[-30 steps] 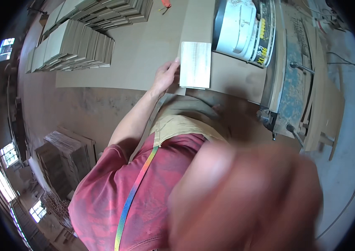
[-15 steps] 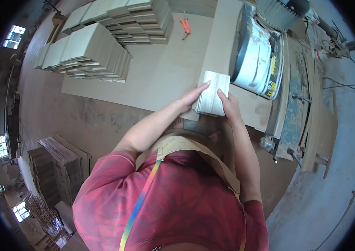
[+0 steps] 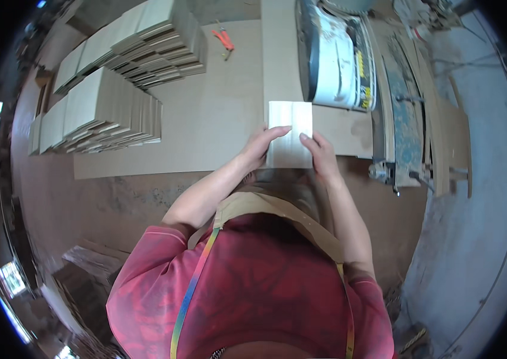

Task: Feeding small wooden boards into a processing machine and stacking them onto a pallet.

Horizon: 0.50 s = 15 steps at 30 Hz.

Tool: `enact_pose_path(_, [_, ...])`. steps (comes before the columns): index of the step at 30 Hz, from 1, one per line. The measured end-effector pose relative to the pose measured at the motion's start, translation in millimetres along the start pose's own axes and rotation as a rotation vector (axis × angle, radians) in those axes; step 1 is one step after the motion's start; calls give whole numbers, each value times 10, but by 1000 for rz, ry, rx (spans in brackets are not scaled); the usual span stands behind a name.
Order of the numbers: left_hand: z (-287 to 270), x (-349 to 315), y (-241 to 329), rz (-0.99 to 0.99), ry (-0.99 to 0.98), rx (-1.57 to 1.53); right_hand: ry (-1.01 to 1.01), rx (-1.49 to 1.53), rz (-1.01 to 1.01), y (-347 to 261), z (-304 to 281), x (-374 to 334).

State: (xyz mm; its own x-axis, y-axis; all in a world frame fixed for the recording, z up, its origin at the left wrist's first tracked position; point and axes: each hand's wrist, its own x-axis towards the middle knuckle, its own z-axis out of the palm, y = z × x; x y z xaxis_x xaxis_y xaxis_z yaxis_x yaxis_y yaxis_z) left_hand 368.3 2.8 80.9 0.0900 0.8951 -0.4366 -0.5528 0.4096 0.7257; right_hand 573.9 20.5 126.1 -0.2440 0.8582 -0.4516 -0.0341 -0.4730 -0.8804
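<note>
A pale rectangular wooden board [image 3: 290,113] with a line down its length is held between my two hands, just over the front edge of the worktop [image 3: 217,131]. My left hand [image 3: 259,145] grips its left side, the thumb lying across the top face. On the opposite side my right hand [image 3: 321,157] is closed, its thumb resting on the face near the edge. The fingers under the wood are hidden, and whether more than one piece is in my grip I cannot tell.
Tall stacks of similar pale boards [image 3: 101,99] stand at the worktop's left. Red-handled pliers [image 3: 223,40] lie at the back. Right of the board sits a machine with a white curved cover [image 3: 332,57], beside a worn blue machine bed [image 3: 407,131].
The view has shifted, so the worktop appears more level. The board's top now faces me flatter, and its layered side edge no longer shows. My left thumb reaches over its face.
</note>
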Motion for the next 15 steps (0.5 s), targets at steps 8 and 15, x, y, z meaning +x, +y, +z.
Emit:
enact_pose_path(8, [183,389,-111,-52,-228,141,64,202,-45,225,-594,-179])
enact_pose_path(15, [336,320,-15,16,-131,253,5,-386,7,113,-882,36])
